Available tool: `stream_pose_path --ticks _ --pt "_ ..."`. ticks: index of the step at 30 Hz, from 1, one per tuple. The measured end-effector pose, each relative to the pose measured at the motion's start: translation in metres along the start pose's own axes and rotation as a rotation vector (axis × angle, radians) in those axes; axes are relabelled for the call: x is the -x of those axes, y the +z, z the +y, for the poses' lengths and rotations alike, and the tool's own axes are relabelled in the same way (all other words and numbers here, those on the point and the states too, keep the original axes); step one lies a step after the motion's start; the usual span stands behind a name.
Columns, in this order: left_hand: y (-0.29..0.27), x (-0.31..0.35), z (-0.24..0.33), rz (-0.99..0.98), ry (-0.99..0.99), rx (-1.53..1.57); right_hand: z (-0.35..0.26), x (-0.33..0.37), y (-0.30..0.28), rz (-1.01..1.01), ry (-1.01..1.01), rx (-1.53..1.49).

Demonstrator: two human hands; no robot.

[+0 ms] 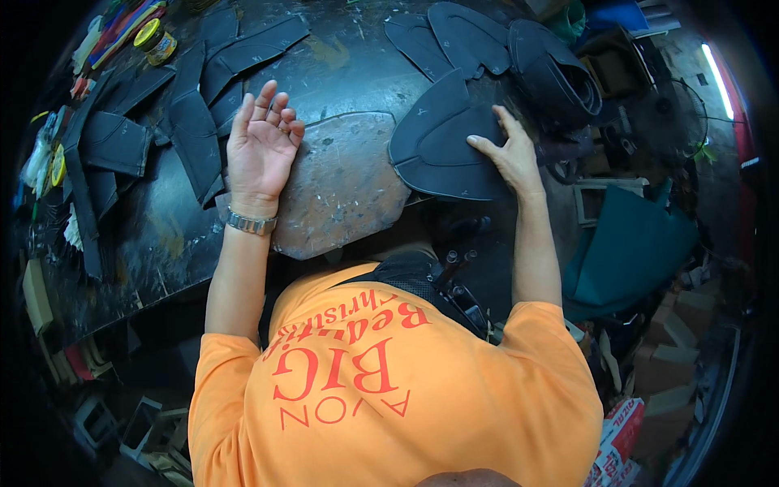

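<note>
My left hand (264,148) is raised palm up beside a worn, speckled board (341,191), its fingers loosely curled and apart, with nothing in it. My right hand (516,156) is at the right edge of a rounded black sheet piece (442,138) with a curved seam line and a small pale mark. Thumb and forefinger are spread over that edge; whether they touch it is hard to tell. The black piece lies at the board's right end and juts past the table's front edge. Similar rounded black pieces (466,39) lie behind it.
Several angular black pieces (195,138) overlap on the dark table (166,235) at left. A yellow-lidded jar (155,42) stands at the far left. Rolled black material (560,77) lies at the far right. Dark green sheeting (629,252) hangs right of my right forearm.
</note>
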State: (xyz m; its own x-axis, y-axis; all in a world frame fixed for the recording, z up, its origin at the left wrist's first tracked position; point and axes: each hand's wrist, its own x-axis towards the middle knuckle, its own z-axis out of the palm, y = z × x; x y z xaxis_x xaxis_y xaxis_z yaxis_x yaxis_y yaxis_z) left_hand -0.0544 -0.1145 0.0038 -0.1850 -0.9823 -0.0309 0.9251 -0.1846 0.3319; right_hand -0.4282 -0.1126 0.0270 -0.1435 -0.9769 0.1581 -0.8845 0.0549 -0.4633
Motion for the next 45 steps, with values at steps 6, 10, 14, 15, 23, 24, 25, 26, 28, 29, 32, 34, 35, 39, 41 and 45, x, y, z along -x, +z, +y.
stream_pose_path --ticks 6,10,14,15,23,24,25,26,28,29,32,34,35,39,41,45 --pt "0.028 0.043 0.023 -0.087 0.185 -0.381 0.001 0.002 0.005 0.002 -0.032 -0.229" --pt "0.02 0.069 0.073 0.034 0.455 -0.767 -0.003 -0.003 0.002 -0.082 0.15 -0.69" --pt "-0.01 0.086 0.114 0.409 0.548 -0.914 0.0 -0.015 -0.016 -0.09 0.28 -1.123" --pt "-0.019 0.087 0.12 0.479 0.559 -0.921 0.0 -0.017 -0.019 -0.153 0.239 -1.265" --pt "-0.059 0.069 0.133 0.572 0.368 -1.052 -0.044 -0.027 0.026 -0.612 0.194 -1.271" --pt "-0.06 0.067 0.132 0.564 0.355 -1.023 -0.05 -0.026 0.035 -0.645 0.219 -1.214" --pt "-0.061 0.065 0.133 0.577 0.349 -1.043 -0.055 -0.025 0.043 -0.662 0.223 -1.18" --pt "-0.06 0.063 0.134 0.582 0.341 -1.06 -0.058 -0.025 0.049 -0.687 0.241 -1.137" --pt "-0.059 0.061 0.137 0.595 0.317 -1.096 -0.06 -0.024 0.052 -0.7 0.216 -1.127" --pt "-0.059 0.061 0.138 0.601 0.299 -1.117 -0.06 -0.024 0.052 -0.706 0.216 -1.123" --pt "-0.06 0.059 0.14 0.599 0.27 -1.112 -0.059 -0.021 0.053 -0.678 0.212 -1.119" --pt "-0.063 0.057 0.14 0.601 0.281 -1.105 -0.059 -0.02 0.052 -0.672 0.21 -1.116" --pt "-0.064 0.056 0.139 0.606 0.297 -1.111 -0.059 -0.02 0.052 -0.682 0.21 -1.115" --pt "-0.067 0.052 0.138 0.596 0.28 -1.089 -0.06 -0.02 0.051 -0.704 0.212 -1.133" --pt "-0.067 0.05 0.133 0.556 0.312 -0.956 -0.06 -0.019 0.051 -0.69 0.211 -1.131" --pt "-0.064 0.054 0.126 0.412 0.487 -0.774 -0.06 -0.016 0.052 -0.671 0.219 -1.151"
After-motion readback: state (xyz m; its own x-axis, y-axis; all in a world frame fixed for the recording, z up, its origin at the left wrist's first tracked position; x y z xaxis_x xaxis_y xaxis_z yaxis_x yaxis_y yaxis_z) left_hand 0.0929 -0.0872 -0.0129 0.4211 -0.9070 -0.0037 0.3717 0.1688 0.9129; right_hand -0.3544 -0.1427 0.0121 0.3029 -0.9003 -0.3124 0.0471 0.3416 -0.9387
